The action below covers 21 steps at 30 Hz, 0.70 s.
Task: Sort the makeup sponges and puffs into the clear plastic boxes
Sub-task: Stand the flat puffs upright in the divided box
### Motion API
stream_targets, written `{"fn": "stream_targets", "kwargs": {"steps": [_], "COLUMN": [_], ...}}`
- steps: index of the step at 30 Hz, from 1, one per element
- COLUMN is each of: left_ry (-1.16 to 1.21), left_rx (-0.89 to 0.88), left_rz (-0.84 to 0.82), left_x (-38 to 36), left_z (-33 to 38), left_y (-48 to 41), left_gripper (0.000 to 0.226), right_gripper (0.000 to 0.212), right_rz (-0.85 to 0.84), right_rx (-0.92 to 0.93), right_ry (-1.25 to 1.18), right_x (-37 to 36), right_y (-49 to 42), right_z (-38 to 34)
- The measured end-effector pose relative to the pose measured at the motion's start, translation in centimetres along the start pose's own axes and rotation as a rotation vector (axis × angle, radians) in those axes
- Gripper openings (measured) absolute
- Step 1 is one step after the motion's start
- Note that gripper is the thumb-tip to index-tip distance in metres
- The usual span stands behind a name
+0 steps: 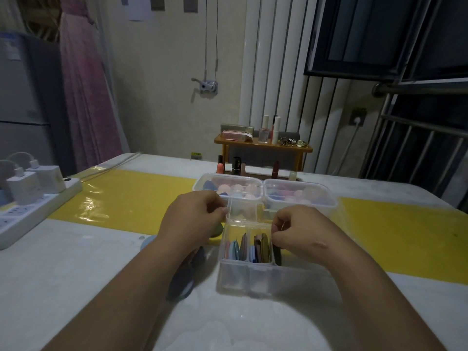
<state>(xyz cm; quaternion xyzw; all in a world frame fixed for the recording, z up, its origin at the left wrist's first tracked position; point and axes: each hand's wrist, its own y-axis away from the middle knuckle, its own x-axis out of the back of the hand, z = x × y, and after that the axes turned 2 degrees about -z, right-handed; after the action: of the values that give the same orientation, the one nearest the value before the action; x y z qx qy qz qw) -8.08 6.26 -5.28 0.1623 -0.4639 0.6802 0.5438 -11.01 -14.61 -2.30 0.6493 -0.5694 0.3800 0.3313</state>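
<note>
While left hand [195, 219] and right hand [296, 229] pinch the box [243, 277] rim, apparently steadying it, loose puffs [181, 277] need filing next.

Open table [76, 274] nearest, power strip [38, 211] far left, lidded boxes [228, 184] close behind divided box [247, 277], dark puffs [182, 277] beside its left wall

1. I read this as a lived-in room in a home: a grey fridge [22, 97] stands at the left wall, with pink fabric [83, 84] hanging beside it.
2. A small wooden shelf [263, 146] at the far edge of the desk [76, 262] carries cosmetic bottles [264, 131], with lipsticks [236, 165] standing below it.
3. A white power strip [33, 214] lies on the desk at the left, with chargers [24, 187] plugged in.
4. A dark barred window [367, 34] fills the right.
</note>
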Motion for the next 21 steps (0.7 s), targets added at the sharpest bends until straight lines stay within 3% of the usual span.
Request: {"fn": "stream_targets", "kwargs": {"steps": [9,21], "left_ry": [-0.094,-0.242], "left_rx": [0.148,0.107], "left_rz": [0.046,-0.222], "left_x": [0.37,-0.29], "left_z": [-0.86,-1.00], "left_y": [-0.47,-0.13], "left_gripper": [0.012,0.019], "right_gripper": [0.012,0.012], "right_rz": [0.065,0.160], "right_rx": [0.030,0.114], "right_ry": [-0.006,-0.103], "right_x": [-0.27,-0.61], "right_y": [-0.19,-0.41], "right_z": [0.42,0.27]}}
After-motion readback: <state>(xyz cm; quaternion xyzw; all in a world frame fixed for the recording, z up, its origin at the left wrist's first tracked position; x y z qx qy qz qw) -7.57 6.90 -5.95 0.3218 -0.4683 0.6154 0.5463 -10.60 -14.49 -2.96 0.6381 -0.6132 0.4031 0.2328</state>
